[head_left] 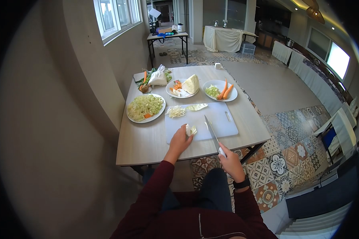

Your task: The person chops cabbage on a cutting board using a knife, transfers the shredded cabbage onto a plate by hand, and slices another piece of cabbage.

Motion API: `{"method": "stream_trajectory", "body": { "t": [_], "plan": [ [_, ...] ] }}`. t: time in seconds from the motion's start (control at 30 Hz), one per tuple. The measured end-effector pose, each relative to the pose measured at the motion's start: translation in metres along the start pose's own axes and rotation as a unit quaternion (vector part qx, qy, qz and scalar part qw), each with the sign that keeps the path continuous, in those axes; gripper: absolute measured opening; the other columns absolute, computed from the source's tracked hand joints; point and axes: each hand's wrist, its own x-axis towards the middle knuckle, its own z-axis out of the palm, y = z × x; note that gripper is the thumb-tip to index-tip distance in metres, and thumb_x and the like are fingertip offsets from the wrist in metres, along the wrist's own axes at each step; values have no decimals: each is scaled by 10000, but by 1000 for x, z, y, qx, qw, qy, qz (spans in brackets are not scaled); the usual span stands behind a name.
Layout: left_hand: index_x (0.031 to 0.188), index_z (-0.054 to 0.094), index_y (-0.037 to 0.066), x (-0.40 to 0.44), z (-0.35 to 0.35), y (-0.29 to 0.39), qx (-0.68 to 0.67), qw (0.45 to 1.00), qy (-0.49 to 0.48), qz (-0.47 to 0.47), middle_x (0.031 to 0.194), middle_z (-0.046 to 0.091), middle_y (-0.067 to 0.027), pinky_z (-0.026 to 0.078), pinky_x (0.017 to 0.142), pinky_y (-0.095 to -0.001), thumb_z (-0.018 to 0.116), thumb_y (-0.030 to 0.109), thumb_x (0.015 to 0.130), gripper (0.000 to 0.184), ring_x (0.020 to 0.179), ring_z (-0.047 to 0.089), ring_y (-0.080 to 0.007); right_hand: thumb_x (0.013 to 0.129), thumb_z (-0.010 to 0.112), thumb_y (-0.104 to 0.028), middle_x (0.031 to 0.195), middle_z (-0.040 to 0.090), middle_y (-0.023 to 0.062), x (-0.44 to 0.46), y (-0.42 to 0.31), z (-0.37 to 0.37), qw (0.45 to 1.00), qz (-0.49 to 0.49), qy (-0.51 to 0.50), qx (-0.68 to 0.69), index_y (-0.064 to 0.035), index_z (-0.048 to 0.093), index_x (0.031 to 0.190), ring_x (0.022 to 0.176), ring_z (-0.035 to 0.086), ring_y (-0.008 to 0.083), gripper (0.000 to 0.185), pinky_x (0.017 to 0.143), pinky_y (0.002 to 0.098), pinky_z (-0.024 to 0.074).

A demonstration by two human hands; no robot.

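Note:
My right hand point(230, 162) grips the white handle of a kitchen knife point(212, 131), whose blade points away over the white cutting board point(223, 115). At the board's near left, my left hand point(180, 140) is closed around a piece of cabbage point(193, 130), its layered cut side facing the knife. The blade is apart from that piece. Farther up the board lie a small heap of shredded cabbage point(176, 111) and a flat pale cabbage leaf piece point(196, 106).
Around the board stand a plate of shredded cabbage point(145, 107), a plate with a cabbage wedge point(190, 84) and carrot bits, and a plate with carrots point(225, 91). A plastic bag point(158, 77) and vegetables lie at the far left corner. A wall point(95, 79) borders the table's left side.

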Motion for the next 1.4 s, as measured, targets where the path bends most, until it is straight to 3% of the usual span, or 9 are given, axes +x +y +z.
{"method": "stream_trajectory", "body": {
  "t": [0.1,0.2,0.3,0.4,0.5,1.17,1.27,1.4],
  "plan": [
    [1274,458,-29,0,-1,1,8,1000,-3,7,1070,623,-242,493,841,-462,680,249,873,536,1009,596,-402,876,567,-145,989,635,315,-4,-6,0,999,34,10,22,-57,535,1361,953,632,446,494,803,435,510],
    [1271,459,-31,0,-2,3,8,1000,-8,3,1075,624,-243,494,842,-460,679,247,875,532,1014,596,-403,873,567,-140,1000,635,312,-8,-5,1,996,-63,35,-43,-68,541,1361,944,638,442,494,797,434,512],
    [1269,460,-32,1,-3,4,7,1000,-5,2,1077,625,-243,494,841,-459,680,242,874,529,1018,596,-404,876,586,-113,1110,656,275,-18,-28,-1,998,1,-11,-65,-71,539,1365,1021,658,392,493,862,388,521],
    [1275,466,-19,1,-4,5,-2,1000,-14,-6,1095,620,-237,488,858,-452,681,241,872,526,1037,594,-400,867,578,-137,1002,648,298,-18,-11,15,993,-104,20,-52,-102,554,1358,915,642,442,493,795,458,520],
    [1288,477,8,1,-4,5,-8,999,-21,-25,1126,611,-224,478,890,-438,682,243,869,523,1068,588,-392,866,587,-141,963,651,299,-19,-11,22,991,-125,15,-37,-108,558,1355,889,642,442,491,790,477,517],
    [1257,462,-23,1,-1,2,3,1000,1,12,1047,634,-233,497,819,-463,689,245,871,522,994,605,-400,883,548,-93,837,630,310,-27,-20,29,995,-73,-36,-66,-28,509,1368,804,640,456,491,737,513,504],
    [1291,481,13,0,-1,2,-7,999,-21,-23,1138,621,-195,481,895,-439,685,218,866,514,1067,591,-383,885,547,-87,820,622,318,-34,-23,24,994,-72,-44,-67,-14,503,1368,795,638,460,491,724,512,506],
    [1287,481,13,1,-1,2,-1,999,-24,-24,1136,621,-196,480,895,-440,681,206,865,506,1069,591,-380,883,543,-76,794,612,326,-41,-32,18,995,-60,-57,-60,-2,498,1369,787,634,467,493,710,516,505]
  ]
}}
